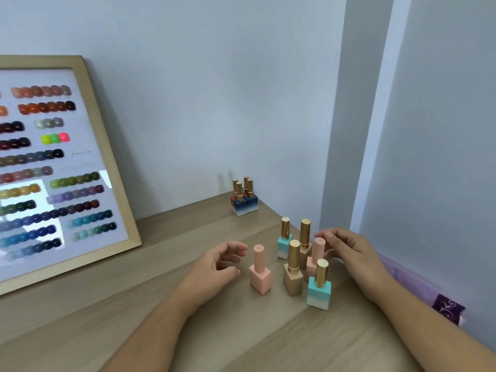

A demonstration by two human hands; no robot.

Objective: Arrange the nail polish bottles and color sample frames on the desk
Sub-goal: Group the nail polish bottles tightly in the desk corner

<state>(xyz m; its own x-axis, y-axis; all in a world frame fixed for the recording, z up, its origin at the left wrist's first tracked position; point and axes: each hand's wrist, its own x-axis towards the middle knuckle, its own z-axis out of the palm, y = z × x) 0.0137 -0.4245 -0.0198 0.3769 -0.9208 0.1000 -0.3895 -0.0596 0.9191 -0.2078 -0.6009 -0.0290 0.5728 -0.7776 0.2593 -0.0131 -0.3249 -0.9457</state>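
A pink bottle stands alone on the wooden desk. My left hand hovers just left of it, fingers curled and apart, holding nothing. To the right stands a cluster: two teal bottles with gold caps, two beige bottles, and a second pink bottle. My right hand is beside that pink bottle's cap, fingers spread, apparently not gripping. A wood-framed colour sample board leans on the wall at left. Several dark blue and red bottles stand grouped at the back.
The desk's right edge runs close behind the bottle cluster, next to a wall corner. A purple patterned cloth lies beyond the edge at the right.
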